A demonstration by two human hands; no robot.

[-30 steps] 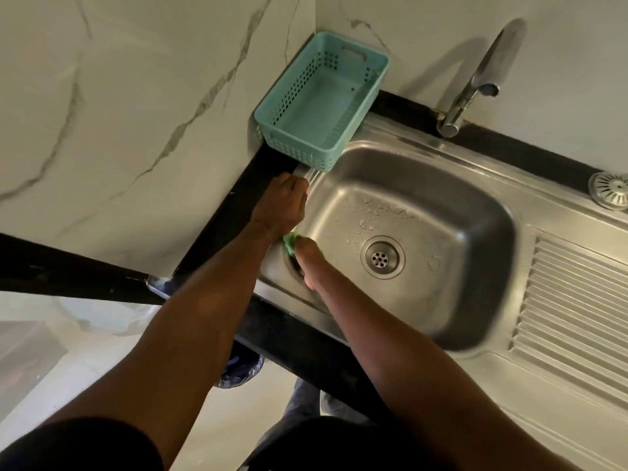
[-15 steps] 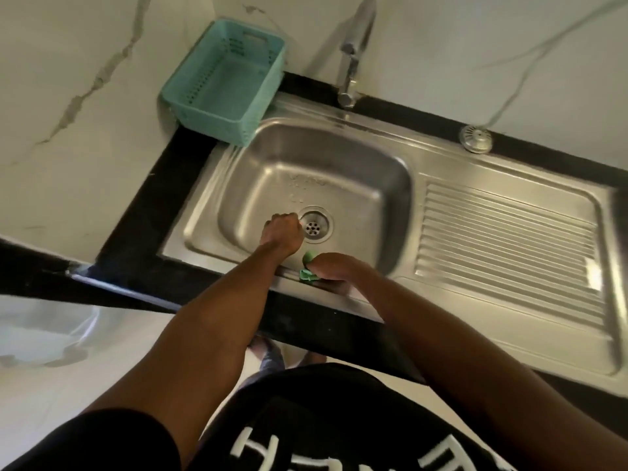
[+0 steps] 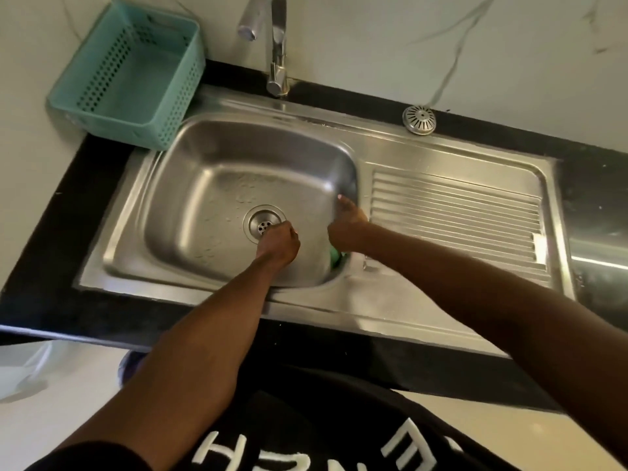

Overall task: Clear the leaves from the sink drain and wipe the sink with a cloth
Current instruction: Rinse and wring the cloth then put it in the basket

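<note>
- The cloth [image 3: 337, 258], a green scrap, sits low on the sink [image 3: 217, 185] bowl's wall at about four o'clock from the drain [image 3: 264, 223]; most of it is hidden under the right hand [image 3: 346, 229], so it may be bunched and wiping with only a small patch.
- The right hand presses the cloth with thumb pointing up to twelve o'clock; whether its fingers are curled round the cloth or flat on it, I cannot tell. On wet steel a flat press could let the cloth slip free and slide toward the drain.
- The left hand [image 3: 279, 244] is a closed fist, fingers together, at the drain's four o'clock edge, partly covering it. I cannot tell if it holds anything. If it holds leaves, loosening could drop them back into the holes.
- No leaves show on the visible part of the drain, though the fist hides some.
- Water beads sit on the bowl floor at twelve o'clock from the drain; a hurried wipe would probably leave streaks there.
- The strainer cap [image 3: 419, 119] lies loose on the rim at two o'clock; a wide sweep could knock it.
- The teal basket [image 3: 129, 73] overhangs the sink's ten o'clock corner on the table [image 3: 61, 239].
</note>
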